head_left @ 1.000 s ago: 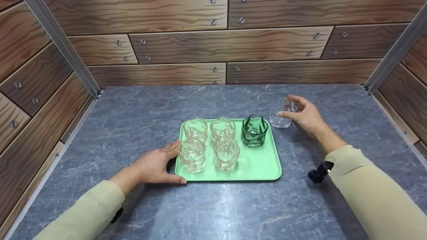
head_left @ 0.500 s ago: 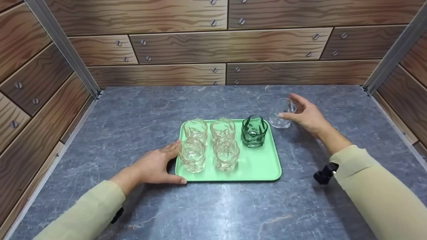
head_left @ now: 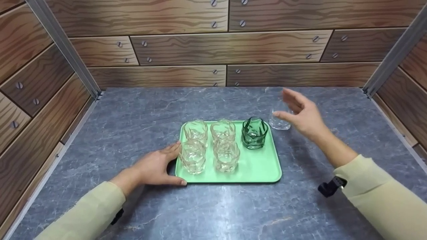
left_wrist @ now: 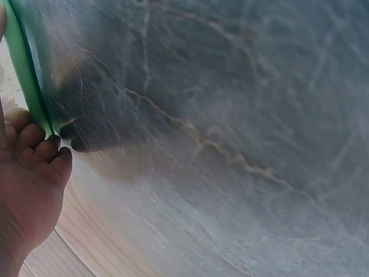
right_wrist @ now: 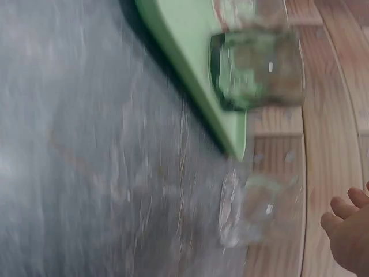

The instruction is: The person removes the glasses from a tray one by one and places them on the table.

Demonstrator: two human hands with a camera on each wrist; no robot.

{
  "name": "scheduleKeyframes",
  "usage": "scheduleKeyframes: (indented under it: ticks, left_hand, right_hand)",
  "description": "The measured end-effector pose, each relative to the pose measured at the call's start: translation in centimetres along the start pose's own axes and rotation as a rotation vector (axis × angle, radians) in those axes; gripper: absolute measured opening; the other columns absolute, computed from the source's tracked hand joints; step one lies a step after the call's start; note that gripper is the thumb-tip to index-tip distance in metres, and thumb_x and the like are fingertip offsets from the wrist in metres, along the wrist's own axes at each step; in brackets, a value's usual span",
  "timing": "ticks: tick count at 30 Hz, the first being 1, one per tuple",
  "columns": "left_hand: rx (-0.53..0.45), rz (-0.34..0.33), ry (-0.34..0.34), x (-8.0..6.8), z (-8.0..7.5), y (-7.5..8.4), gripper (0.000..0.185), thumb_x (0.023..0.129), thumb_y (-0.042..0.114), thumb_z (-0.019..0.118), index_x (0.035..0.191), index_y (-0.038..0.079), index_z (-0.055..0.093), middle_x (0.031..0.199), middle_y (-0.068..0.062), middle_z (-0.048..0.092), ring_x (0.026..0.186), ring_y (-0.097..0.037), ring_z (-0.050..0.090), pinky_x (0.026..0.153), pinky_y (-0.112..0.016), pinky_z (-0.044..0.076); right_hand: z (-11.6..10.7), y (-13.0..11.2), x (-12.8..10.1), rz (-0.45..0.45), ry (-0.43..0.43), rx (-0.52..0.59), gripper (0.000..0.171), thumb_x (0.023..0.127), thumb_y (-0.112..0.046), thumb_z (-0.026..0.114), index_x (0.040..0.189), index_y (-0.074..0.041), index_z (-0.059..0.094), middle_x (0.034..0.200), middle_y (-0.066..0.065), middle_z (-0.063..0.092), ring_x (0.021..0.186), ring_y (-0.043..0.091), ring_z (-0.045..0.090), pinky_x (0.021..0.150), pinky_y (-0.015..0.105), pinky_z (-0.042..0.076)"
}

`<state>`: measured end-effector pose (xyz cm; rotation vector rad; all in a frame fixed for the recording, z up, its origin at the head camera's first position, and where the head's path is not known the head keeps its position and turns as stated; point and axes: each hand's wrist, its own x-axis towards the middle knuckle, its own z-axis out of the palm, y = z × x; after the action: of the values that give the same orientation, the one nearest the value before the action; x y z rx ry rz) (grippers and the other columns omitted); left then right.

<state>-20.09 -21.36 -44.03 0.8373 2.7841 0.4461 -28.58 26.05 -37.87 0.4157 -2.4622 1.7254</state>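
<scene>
A light green tray [head_left: 257, 166] lies mid-table with several clear glasses [head_left: 226, 156] and one green glass [head_left: 254, 132] standing on it. One more clear glass [head_left: 279, 122] stands on the grey tabletop just past the tray's far right corner. My right hand [head_left: 293, 107] hovers right of and above that glass, fingers spread, holding nothing. My left hand [head_left: 163, 165] rests against the tray's near left corner, thumb along the front edge. In the right wrist view the green glass [right_wrist: 256, 69] and the clear glass [right_wrist: 259, 213] are blurred. The left wrist view shows my fingers [left_wrist: 34, 150] at the tray edge [left_wrist: 26, 69].
Wood-patterned panels with screws wall in the back and both sides, with metal posts [head_left: 63, 50] in the corners. The grey marbled tabletop [head_left: 217, 206] stretches in front of the tray. A black strap [head_left: 328, 187] sits on my right wrist.
My right hand has let go of the clear glass beside the tray and lifted up with fingers spread. The glass stays standing. My left hand has not moved.
</scene>
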Motion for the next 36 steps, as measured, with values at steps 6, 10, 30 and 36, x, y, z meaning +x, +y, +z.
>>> scheduleKeyframes:
  ticks: [6,10,30,36]
  left_hand:
    - [-0.012,0.020,0.011,0.2,0.3,-0.1,0.124,0.079,0.081,0.074,0.165,0.003,0.033,0.172,-0.019,0.024,0.156,-0.039,0.029,0.123,-0.055,0.032]
    - [-0.009,0.012,0.003,0.2,0.3,-0.1,0.125,0.079,0.083,0.073,0.166,0.004,0.032,0.172,-0.017,0.023,0.157,-0.039,0.028,0.124,-0.057,0.031]
    - [-0.005,0.016,0.011,0.0,0.1,-0.1,0.126,0.079,0.084,0.072,0.165,0.002,0.031,0.172,-0.017,0.024,0.156,-0.038,0.029,0.124,-0.055,0.032]
    - [-0.009,0.033,0.020,0.0,0.2,-0.1,0.126,0.079,0.081,0.074,0.166,0.001,0.030,0.172,-0.018,0.024,0.156,-0.038,0.030,0.123,-0.055,0.034]
  right_hand:
    - [2.5,-0.6,-1.4,0.006,-0.080,0.062,0.087,0.087,-0.006,0.088,0.161,-0.002,0.042,0.163,0.014,0.046,0.150,0.033,0.044,0.115,0.029,0.044]
    - [3.9,-0.3,-2.0,0.026,-0.113,0.043,0.088,0.087,-0.008,0.089,0.161,-0.001,0.041,0.164,0.015,0.044,0.152,0.031,0.042,0.119,0.036,0.040]
    - [7.2,2.4,-2.8,0.090,-0.178,-0.038,0.099,0.086,-0.018,0.092,0.165,-0.003,0.034,0.165,0.022,0.038,0.152,0.039,0.038,0.123,0.048,0.035]
    - [7.5,2.4,-2.8,0.094,-0.149,-0.060,0.098,0.085,-0.019,0.093,0.164,-0.005,0.037,0.162,0.019,0.045,0.148,0.037,0.046,0.123,0.046,0.036]
